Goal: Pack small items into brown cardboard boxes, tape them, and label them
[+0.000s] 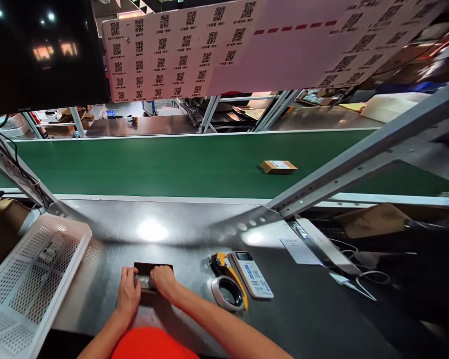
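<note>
A small dark brown box [149, 269] lies on the shiny metal worktable [172, 234] close to me. Both hands rest on it. My left hand [128, 294] grips the left end of a small silvery item [145, 282] lying over the box. My right hand [163, 280] presses on the item's right end. What the silvery item is cannot be made out.
A white perforated basket [18, 284] holding a small item stands at the left. A tape dispenser [228, 284] and a white handheld device [252, 274] lie to the right. A green conveyor belt [172, 164] carries a small cardboard parcel [279, 166]. Papers and cables lie at the right.
</note>
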Available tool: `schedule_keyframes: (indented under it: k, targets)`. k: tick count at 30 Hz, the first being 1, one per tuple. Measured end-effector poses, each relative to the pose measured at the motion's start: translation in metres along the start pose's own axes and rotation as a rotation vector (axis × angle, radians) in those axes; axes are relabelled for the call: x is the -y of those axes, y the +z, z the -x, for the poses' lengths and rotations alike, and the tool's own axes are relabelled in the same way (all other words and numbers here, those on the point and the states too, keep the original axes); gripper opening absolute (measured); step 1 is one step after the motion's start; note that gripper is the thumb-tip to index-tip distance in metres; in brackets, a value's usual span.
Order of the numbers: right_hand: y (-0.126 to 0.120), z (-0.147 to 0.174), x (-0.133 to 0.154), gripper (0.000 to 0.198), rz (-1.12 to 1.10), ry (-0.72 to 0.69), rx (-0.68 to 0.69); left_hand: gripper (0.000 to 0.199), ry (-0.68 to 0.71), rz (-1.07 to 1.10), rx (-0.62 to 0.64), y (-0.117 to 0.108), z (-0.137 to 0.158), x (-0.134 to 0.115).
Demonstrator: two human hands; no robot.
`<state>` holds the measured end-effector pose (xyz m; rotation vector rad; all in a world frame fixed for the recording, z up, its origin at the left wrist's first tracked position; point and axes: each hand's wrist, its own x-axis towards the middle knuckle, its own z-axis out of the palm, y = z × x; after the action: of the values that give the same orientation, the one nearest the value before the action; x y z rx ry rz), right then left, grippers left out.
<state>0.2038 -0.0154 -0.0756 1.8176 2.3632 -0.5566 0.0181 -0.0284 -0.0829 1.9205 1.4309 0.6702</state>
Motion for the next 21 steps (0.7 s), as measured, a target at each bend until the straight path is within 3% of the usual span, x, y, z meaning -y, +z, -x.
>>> schedule_keyframes:
  k: [2,5,7,10,12,14,18,21]
  targets:
    - [-0.01,0.018,-0.005,0.012,-0.01,0.015,-0.057,0.03,-0.007,0.031,-0.009,0.002,-0.005,-0.001]
    - [-0.01,0.055,-0.013,0.033,-0.036,0.058,-0.183,0.029,-0.008,0.015,0.011,0.003,-0.016,-0.001]
    - [0.009,0.08,-0.016,0.044,-0.105,0.193,-0.343,0.027,-0.014,-0.024,0.03,0.004,-0.022,0.002]
    - [0.05,0.101,-0.009,0.048,-0.389,0.363,-0.599,0.028,0.014,-0.09,0.058,0.006,-0.025,0.006]
    - [0.067,0.103,0.004,0.046,-0.485,0.341,-0.573,0.031,0.072,-0.148,0.128,0.007,-0.025,0.007]
    - [0.068,0.099,0.019,0.037,-0.439,0.321,-0.457,0.034,0.148,-0.242,0.224,0.007,-0.026,0.005]
    - [0.039,0.092,0.029,0.03,-0.326,0.347,-0.268,0.05,0.306,-0.426,0.271,0.007,-0.03,-0.003]
    - [0.025,0.094,0.024,0.03,-0.314,0.3,-0.211,0.044,0.393,-0.472,0.262,0.008,-0.029,-0.005]
